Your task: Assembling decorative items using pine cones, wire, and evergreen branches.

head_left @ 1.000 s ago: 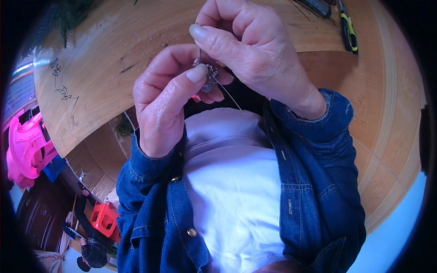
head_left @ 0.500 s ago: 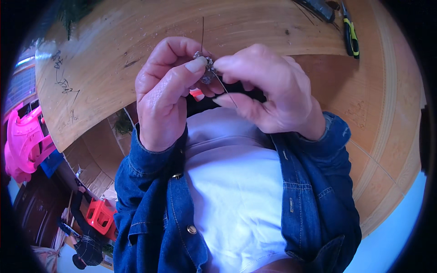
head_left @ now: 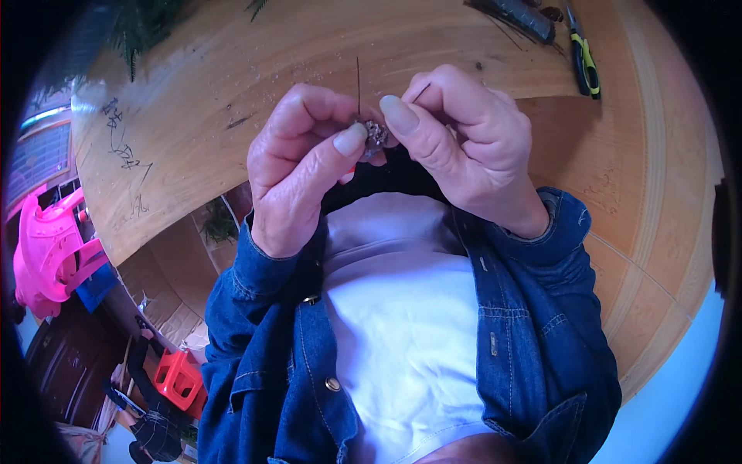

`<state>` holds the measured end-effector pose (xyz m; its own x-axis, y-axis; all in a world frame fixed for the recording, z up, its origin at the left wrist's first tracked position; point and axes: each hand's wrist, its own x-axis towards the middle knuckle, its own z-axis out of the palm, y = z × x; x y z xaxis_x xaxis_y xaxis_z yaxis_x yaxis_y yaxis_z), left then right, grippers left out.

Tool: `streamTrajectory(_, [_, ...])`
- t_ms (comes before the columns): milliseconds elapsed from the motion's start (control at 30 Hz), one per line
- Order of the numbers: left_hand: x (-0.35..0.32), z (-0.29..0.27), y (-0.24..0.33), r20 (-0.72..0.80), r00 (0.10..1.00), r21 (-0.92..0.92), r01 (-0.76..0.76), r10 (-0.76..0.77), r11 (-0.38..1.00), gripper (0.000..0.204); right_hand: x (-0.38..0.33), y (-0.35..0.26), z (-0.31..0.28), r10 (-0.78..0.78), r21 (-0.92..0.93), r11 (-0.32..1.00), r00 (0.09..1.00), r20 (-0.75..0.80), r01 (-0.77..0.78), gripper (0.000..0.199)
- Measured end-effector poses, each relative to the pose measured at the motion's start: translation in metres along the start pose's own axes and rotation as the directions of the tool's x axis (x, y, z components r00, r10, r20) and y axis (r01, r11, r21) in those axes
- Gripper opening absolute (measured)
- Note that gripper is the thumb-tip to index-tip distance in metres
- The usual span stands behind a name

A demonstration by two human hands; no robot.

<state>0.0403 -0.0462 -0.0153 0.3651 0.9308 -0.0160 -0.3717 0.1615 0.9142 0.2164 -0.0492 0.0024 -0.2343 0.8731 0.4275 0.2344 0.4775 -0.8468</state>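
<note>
My left hand (head_left: pixel 305 166) pinches a small grey-brown pine cone (head_left: pixel 376 138) between its thumb and fingers, in front of my chest by the table edge. One end of a thin dark wire (head_left: pixel 358 87) sticks straight up beside the cone. At the cone's right side, my right hand (head_left: pixel 475 143) is closed with the thumb against the curled forefinger. A short wire end shows above that thumb. Where the wire passes round the cone is hidden by my fingers.
Yellow-and-black pliers (head_left: pixel 585 63) lie at the right end of the wooden table (head_left: pixel 185 147), near a dark wrapped bundle (head_left: pixel 519 18) and loose wires. Green sprigs (head_left: pixel 139 35) lie far left. Beyond the left edge are a pink chair (head_left: pixel 48 255), a red stool (head_left: pixel 179 379) and another person (head_left: pixel 154 433).
The wire's right-hand end, which pointed down toward me, now points up above my right thumb. My right hand has turned, and both hands with the cone appear slightly farther right.
</note>
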Motion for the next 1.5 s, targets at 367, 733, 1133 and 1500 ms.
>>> streamTrajectory(367, [0.012,-0.009,0.011,0.216,0.948,0.622,-0.318,0.234,0.716,0.013,0.01,-0.004,-0.002,0.051,-0.069,0.996,0.997,0.051,-0.047,0.016])
streamTrajectory(733, [0.008,-0.013,0.012,0.167,0.984,-0.055,0.078,-0.068,0.995,0.019,0.023,-0.013,-0.011,0.593,0.452,0.647,0.778,0.207,-0.613,0.01])
streamTrajectory(1133, [-0.002,-0.001,-0.001,0.12,0.99,-0.269,-0.044,0.079,0.962,0.022,0.014,-0.01,0.001,0.262,0.674,0.684,0.956,0.132,-0.281,0.014])
streamTrajectory(1500, [-0.002,0.001,0.0,-0.011,0.999,-0.229,-0.036,0.035,0.973,0.019,-0.001,0.008,-0.008,0.215,0.49,0.85,0.977,0.011,-0.192,0.01])
